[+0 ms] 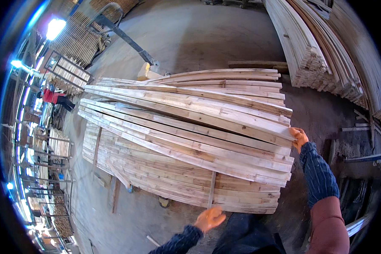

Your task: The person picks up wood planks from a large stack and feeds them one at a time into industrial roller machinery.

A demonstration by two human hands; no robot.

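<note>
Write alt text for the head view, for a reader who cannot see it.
A person's right hand grips the end of a long pale board on top of a large stack of sawn planks, while the left hand hovers open by the stack's near edge. Another tall lumber pile stands at upper right on a concrete floor.

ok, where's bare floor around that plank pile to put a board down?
Bare concrete floor lies beyond the plank pile, between the pallet-jack handle and the tall lumber stack. A narrower strip runs along the pile's left side. Right of the right hand the floor is cluttered with scraps; the left hand hangs at the pile's near edge.
</note>
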